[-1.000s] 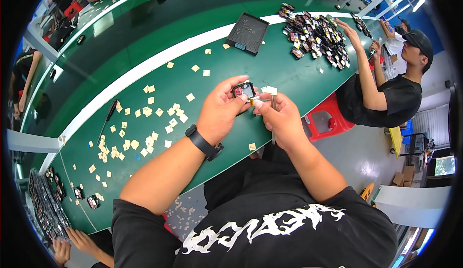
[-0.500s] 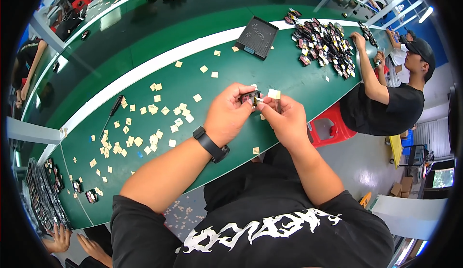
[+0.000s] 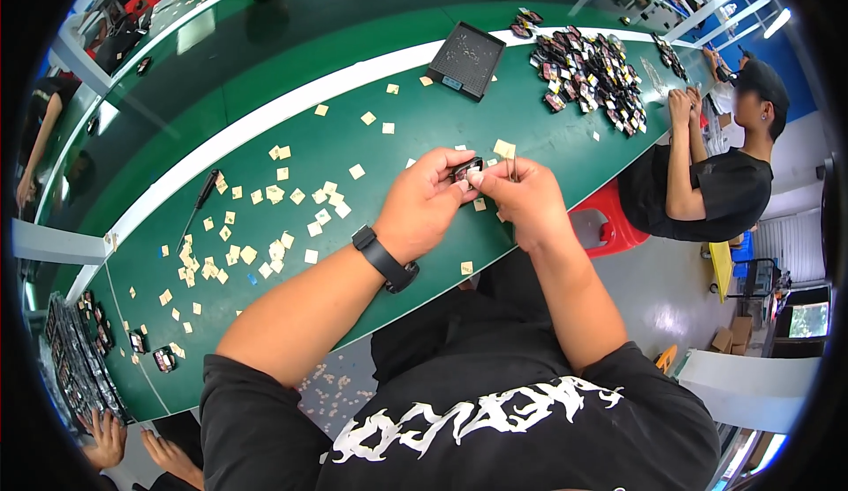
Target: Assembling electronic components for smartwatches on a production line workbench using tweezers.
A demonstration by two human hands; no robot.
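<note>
Above the near part of the green table, my left hand point(image 3: 422, 198) is closed on a small black plastic part point(image 3: 468, 168) with some pink inside. My right hand point(image 3: 523, 198) meets it from the right, thumb and fingertip pinched against the part. A thin metal tool point(image 3: 513, 169), which looks like tweezers, sticks up between the right fingers. Beside its tip is a cream paper square point(image 3: 504, 148); whether the tool touches it I cannot tell. The fingers hide most of the black part's face.
Cream squares point(image 3: 275, 194) lie scattered across the table's left half, near a black-handled screwdriver point(image 3: 200, 201). A black tray point(image 3: 470, 60) holds small bits at the back. Right of it is a heap of black parts point(image 3: 590, 76). A co-worker point(image 3: 733, 164) sits at right beside a red stool point(image 3: 602, 222).
My right thumb and fingers have closed in on the black part, and the metal tool stands more upright. The co-worker's hands at right have come together.
</note>
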